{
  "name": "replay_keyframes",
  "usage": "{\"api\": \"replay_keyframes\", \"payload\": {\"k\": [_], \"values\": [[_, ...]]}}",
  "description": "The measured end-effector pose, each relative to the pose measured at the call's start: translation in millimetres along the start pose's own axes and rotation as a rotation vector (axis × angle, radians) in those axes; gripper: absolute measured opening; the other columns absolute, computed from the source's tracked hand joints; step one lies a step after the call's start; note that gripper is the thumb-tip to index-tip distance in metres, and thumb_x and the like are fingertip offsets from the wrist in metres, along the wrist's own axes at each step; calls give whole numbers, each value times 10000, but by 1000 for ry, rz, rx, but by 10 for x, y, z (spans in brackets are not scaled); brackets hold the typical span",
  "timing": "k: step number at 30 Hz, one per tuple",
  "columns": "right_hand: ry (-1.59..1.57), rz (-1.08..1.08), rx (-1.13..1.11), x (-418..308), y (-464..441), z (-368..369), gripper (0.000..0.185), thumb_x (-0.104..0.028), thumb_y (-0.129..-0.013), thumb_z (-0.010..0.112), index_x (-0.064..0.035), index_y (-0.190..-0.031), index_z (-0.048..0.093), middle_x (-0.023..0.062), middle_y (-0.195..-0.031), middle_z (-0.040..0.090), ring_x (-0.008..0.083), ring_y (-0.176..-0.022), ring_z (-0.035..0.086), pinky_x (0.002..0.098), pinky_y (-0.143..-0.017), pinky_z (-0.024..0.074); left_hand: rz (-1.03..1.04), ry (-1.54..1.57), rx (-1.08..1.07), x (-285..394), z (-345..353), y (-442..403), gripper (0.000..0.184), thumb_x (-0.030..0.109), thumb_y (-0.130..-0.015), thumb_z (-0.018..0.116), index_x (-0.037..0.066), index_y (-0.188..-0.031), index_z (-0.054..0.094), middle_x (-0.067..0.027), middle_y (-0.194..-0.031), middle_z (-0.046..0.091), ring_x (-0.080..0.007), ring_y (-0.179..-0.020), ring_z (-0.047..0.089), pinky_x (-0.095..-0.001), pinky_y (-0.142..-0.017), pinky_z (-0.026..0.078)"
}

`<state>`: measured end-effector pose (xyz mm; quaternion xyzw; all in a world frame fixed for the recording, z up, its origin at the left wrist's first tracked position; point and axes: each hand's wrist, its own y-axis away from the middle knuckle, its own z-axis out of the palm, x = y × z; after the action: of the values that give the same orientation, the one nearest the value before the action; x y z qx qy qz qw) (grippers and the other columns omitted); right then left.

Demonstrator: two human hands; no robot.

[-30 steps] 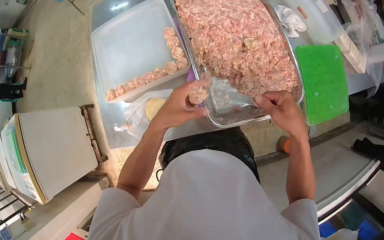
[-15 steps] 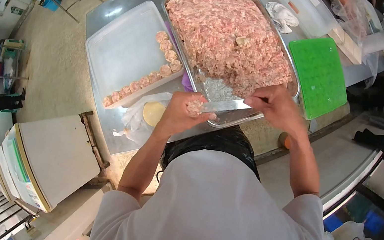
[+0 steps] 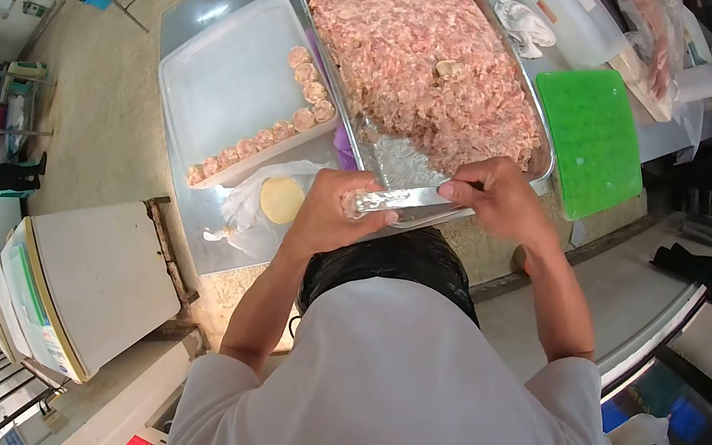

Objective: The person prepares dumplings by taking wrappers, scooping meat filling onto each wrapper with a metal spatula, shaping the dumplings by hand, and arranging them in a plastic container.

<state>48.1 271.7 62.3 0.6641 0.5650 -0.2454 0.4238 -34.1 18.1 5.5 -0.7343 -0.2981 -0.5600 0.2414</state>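
Observation:
My left hand (image 3: 332, 209) is curled round a meat dumpling (image 3: 353, 203) at the near edge of a metal tray. A flat metal spatula (image 3: 404, 199) lies across the top of the dumpling, its other end pinched in my right hand (image 3: 499, 199). Minced meat (image 3: 429, 57) fills most of the metal tray (image 3: 548, 164), with a bare patch at its near left corner. Left of it, a white plastic tray (image 3: 232, 63) holds several dumplings (image 3: 257, 143) along its near and right edges. Round wrappers (image 3: 282, 200) sit on a plastic bag (image 3: 238, 215) beside my left hand.
A green lid (image 3: 587, 143) lies right of the metal tray. Behind are a white cloth (image 3: 524, 27) and a clear plastic box (image 3: 575, 17). A cabinet (image 3: 105, 276) stands at the left. People are visible at the far left and right edges.
The spatula has come over the dumpling and now lies across its top. My left hand has closed further round the dumpling, and my right hand has moved left. The view has shifted slightly.

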Motion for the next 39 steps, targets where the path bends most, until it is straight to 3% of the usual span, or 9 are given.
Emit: {"api": "replay_keyframes", "payload": {"k": [4,14,19,21,22,26,29,35,39], "values": [[-1,-13,-9,-123,21,-91,265,-190,-910,726,41,-791,673,164,-594,507,251,-543,444,409,-570,389,-175,53,-7,-17,13,43,278,174,-747,861,-20,-847,689,-104,-701,660,-148,-650,586,-324,-643,480],[-51,44,5,215,-43,-161,324,-200,-939,704,43,-738,630,76,-568,407,124,-553,387,354,-532,344,-44,292,121,-208,19,57,431,227,-755,893,-23,-1046,695,-40,-916,711,-115,-824,643,-305,-763,532],[-8,-111,21,247,-216,92,375,-254,-960,666,35,-724,628,90,-548,424,161,-540,375,387,-535,363,-136,146,9,-162,-69,-42,440,254,-761,885,-40,-1035,704,-71,-908,738,-113,-849,659,-304,-796,548],[-13,-293,100,544,-259,333,394,-296,-968,644,30,-747,642,150,-586,499,225,-549,472,426,-573,413,-102,27,13,-134,-74,-73,364,216,-767,874,-28,-989,721,-62,-875,738,-109,-789,653,-291,-720,548],[-6,-145,11,449,-221,275,410,-324,-968,640,28,-758,648,174,-634,546,272,-593,531,446,-606,437,-74,41,17,-31,-81,-116,304,198,-765,869,-21,-926,733,-57,-815,730,-105,-724,643,-292,-649,540],[83,-34,80,477,-14,60,430,-336,-973,635,35,-755,630,192,-688,589,309,-648,589,458,-648,462,-71,388,54,-669,-206,-46,577,137,-779,830,21,-1306,625,-56,-1110,694,-100,-930,622,-272,-746,504],[-114,-101,258,602,98,99,360,-228,-986,630,38,-746,604,101,-596,458,172,-573,446,379,-562,387,-273,876,-26,-628,-498,-127,799,71,-769,798,31,-1489,454,-68,-1276,617,-119,-1053,589,-259,-796,474],[-259,114,281,335,231,430,383,-209,-984,649,46,-719,542,79,-587,395,120,-590,384,351,-545,358,-211,280,391,-470,-1216,-877,675,-89,-765,633,34,-1413,493,-87,-1179,628,-182,-1062,608,-299,-851,507],[-253,142,258,357,329,621,373,-224,-992,655,38,-735,590,31,-592,418,101,-604,379,332,-541,350,-48,-110,364,-1186,-1744,-1448,528,-59,-794,636,25,-1314,589,-68,-1144,661,-192,-1036,615,-311,-862,493]]}}
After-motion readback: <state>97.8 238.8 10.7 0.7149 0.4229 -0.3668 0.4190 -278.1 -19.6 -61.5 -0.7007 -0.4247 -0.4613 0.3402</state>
